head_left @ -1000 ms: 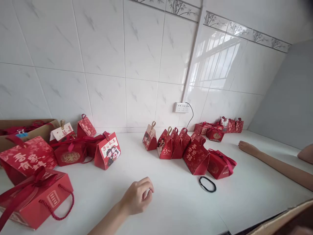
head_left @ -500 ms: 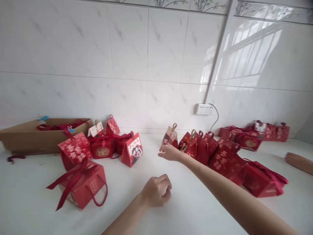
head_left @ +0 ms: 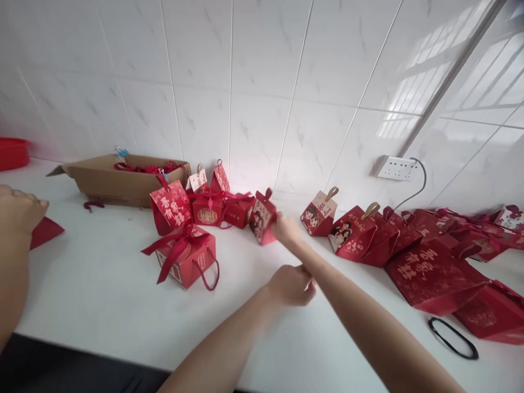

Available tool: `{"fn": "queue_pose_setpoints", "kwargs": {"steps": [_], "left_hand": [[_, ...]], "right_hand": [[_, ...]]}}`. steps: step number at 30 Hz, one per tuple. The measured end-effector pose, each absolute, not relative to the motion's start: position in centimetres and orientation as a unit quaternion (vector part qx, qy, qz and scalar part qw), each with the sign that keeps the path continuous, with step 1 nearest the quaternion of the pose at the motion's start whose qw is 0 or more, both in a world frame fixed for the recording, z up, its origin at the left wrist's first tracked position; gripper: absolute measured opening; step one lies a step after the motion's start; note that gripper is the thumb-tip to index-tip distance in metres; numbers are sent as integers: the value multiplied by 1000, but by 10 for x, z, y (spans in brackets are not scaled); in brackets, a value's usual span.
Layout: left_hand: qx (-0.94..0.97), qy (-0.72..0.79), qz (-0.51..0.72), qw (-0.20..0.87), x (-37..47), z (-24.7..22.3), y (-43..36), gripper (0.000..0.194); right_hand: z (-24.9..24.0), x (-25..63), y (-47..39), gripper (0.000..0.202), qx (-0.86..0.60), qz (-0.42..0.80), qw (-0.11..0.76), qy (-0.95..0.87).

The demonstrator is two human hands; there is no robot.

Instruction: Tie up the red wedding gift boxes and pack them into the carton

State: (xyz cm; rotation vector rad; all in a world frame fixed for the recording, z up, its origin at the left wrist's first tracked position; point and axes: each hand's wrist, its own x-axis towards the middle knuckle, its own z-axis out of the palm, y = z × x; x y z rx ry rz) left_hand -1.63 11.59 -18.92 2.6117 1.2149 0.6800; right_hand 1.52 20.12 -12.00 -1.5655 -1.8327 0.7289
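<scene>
My right hand point(head_left: 285, 228) reaches across the table to a small house-shaped red gift box point(head_left: 262, 219) with a ribbon loop on top, its blurred fingers closed at the box's right edge. My left hand point(head_left: 291, 285) is curled loosely with nothing visible in it, just below my right forearm. To the right stands a cream-faced gift box point(head_left: 318, 214) with a gold loop. Beside it a gift box with a cartoon couple point(head_left: 352, 233) leads a row of red boxes. Left of my hands sits a bow-tied red gift box point(head_left: 185, 256) with a cord handle.
A cardboard box point(head_left: 123, 183) holding red ribbons stands by the tiled wall. At far left another person's hand point(head_left: 20, 210) is near a red piece point(head_left: 46, 233). A black band point(head_left: 453, 338) lies at right. A power strip point(head_left: 397, 168) is on the wall.
The view has turned left. My right hand has moved from the cream-faced box leftward to the red gift box, which now faces differently. My left hand has stayed curled, now near my right forearm.
</scene>
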Motion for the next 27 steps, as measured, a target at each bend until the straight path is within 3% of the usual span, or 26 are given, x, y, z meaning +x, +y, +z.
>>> {"fn": "queue_pose_setpoints", "kwargs": {"steps": [3,6,11,15,18,24,27], "left_hand": [[864,402,270,138,-13,-190,117,17],[850,393,303,173,-13,-189,119,11],[817,395,360,217,-17,-189,121,16],[648,377,519,410,-14,-191,129,52],[491,365,583,534,-10,-193,143,64],[341,394,569,636,-6,-186,165,60],[311,376,613,622,-5,-179,157,63]], "right_hand": [[-134,84,198,24,-565,318,397,-650],[-144,148,179,34,-529,359,496,-588],[-142,191,150,39,-468,407,614,-488],[-146,177,149,42,-419,486,609,-466],[-163,164,154,42,-408,517,603,-451],[-185,163,153,42,-417,536,599,-425],[-180,167,151,43,-429,536,603,-406]]}}
